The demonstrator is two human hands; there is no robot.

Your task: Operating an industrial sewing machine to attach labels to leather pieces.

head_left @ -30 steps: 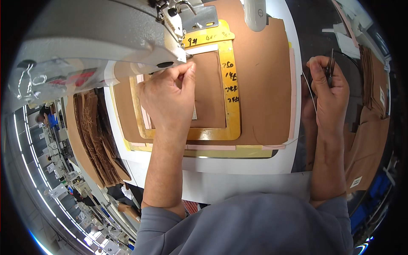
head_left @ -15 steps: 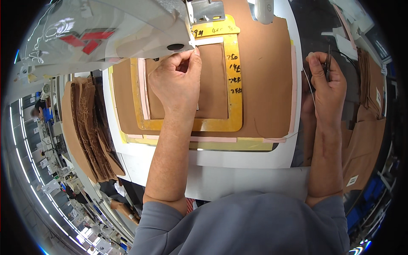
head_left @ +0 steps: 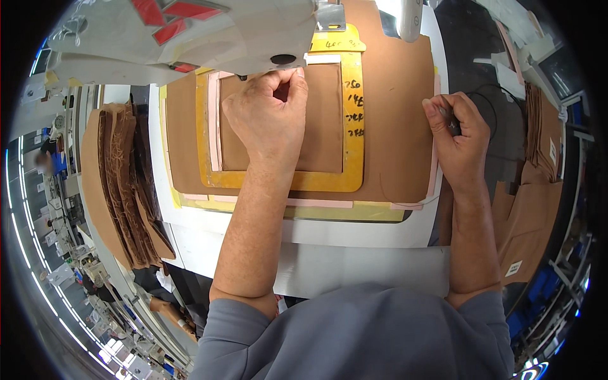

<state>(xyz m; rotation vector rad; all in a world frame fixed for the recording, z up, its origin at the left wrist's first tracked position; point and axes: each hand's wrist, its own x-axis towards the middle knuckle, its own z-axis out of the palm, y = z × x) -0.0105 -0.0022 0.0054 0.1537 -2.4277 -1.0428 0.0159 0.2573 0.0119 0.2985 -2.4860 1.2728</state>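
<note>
My left hand (head_left: 266,123) is raised under the sewing machine head (head_left: 209,44), thumb and forefinger pinched close to its needle area. Whatever is in that pinch is too small to make out. Below it lies a yellow template frame (head_left: 352,152) with handwritten marks, on a brown panel (head_left: 396,120). My right hand (head_left: 465,142) is closed beside the panel's right edge. Curled fingers mostly hide the small dark metal thread snips (head_left: 454,125) in its palm. A thin thread (head_left: 415,204) curves over the panel's lower right corner.
Stacked brown pieces with frayed edges (head_left: 123,190) stand at the left. More brown pieces (head_left: 532,221) hang at the right, by a dark surface with a cable (head_left: 491,92). A white lamp-like tube (head_left: 409,22) hangs at the top. Workbenches fill the far left.
My right hand has moved left toward the panel, and the snips, upright before, are now mostly hidden in the palm. My left hand stays pinched near the needle. The view has shifted slightly.
</note>
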